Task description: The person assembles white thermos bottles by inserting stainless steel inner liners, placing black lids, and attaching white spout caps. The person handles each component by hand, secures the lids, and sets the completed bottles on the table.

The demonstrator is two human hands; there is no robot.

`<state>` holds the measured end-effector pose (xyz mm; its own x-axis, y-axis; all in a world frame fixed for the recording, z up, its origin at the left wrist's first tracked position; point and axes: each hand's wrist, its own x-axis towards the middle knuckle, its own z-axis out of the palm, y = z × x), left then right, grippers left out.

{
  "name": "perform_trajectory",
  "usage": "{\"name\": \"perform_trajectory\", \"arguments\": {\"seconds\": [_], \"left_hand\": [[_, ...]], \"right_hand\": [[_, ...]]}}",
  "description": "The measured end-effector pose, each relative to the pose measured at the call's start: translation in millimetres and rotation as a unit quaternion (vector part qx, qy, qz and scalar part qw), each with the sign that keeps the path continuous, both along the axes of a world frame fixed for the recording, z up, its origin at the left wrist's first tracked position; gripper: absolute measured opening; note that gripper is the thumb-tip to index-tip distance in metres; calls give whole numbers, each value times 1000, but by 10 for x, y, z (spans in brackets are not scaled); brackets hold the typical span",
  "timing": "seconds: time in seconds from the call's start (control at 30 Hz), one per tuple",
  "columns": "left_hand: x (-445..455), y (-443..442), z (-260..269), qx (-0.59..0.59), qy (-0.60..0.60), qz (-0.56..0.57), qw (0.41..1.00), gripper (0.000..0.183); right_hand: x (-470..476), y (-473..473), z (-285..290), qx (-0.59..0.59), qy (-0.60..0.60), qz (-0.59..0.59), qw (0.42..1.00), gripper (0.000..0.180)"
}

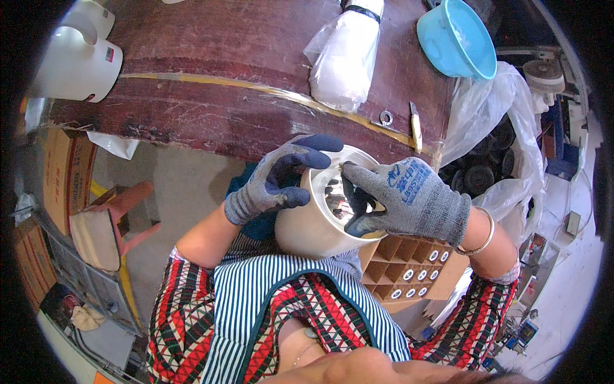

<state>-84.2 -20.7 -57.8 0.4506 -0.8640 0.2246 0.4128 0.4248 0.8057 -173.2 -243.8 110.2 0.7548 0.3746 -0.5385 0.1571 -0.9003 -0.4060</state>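
Note:
A cylindrical white vessel [307, 230] with a shiny, mirror-like interior rests tilted at my lap, its round mouth facing up and to the right. My left hand [283, 175], in a grey glove with dark blue coated fingers, is beside the near-left rim. Its thumb and fingers are spread apart and hold nothing. The gloved right hand [393, 197] lies over the opposite side of the mouth, with its thumb and fingers reaching inside the rim. Whether those fingertips grip something in there is partly hidden.
On the dark red worktable [216, 96] lie a knife [416, 127], a metal ring tool [385, 119], a plastic-wrapped bundle [345, 62], a blue basin [431, 43] and white jugs [76, 67]. A bag of black round parts [475, 177], a divided carton [398, 254] and a stool [98, 237] stand around me.

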Motion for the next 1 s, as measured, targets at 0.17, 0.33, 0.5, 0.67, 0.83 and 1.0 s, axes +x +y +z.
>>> {"name": "perform_trajectory", "arguments": {"seconds": [0.17, 0.33, 0.5, 0.67, 0.83, 1.0], "left_hand": [[-9, -24, -14, -4, 12, -18, 1000, 61], [6, -12, -5, 15, -7, 0, 1000, 50], [188, 13, 262, 21, -411, 80, 908, 49], [244, -52, 662, 61, -514, 6, 856, 53], [313, -6, 568, 76, -490, 9, 868, 41], [293, 71, 463, 81, -455, 34, 886, 41]], "right_hand": [[-116, -61, -183, 36, -81, 81, 993, 75], [49, -55, -100, 26, -6, 60, 998, 76], [-37, 20, -168, 18, -8, -9, 1000, 82], [-210, -319, -229, 119, -42, -63, 990, 76], [-452, -975, -563, 51, -318, -463, 826, 22], [-1447, -1166, -1198, -183, -366, -468, 783, 24]]}}
